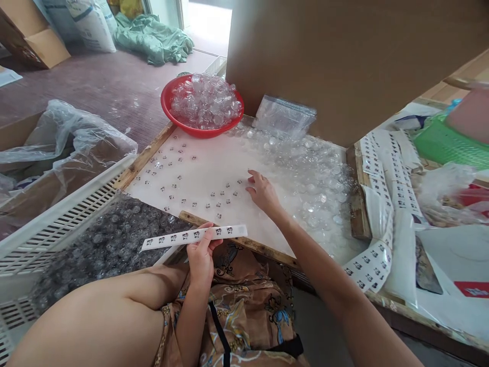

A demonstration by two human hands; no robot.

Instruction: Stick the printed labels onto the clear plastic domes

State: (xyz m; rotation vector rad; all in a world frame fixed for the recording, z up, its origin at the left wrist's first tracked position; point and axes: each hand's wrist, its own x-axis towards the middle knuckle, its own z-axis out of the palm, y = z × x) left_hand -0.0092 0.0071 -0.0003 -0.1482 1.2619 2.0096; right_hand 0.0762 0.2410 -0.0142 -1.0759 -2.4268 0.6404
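White and wood-edged, a surface [214,165] fronts a seated person, left grip [201,250] closed on a strip of panda stickers [164,240] at its near edge. Beyond, the right grip [260,189] is open near the middle, beside scattered panda prints [218,205]. Clear pieces [319,188] crowd the right side; a red bowl [202,133] of more occupies the far left corner.
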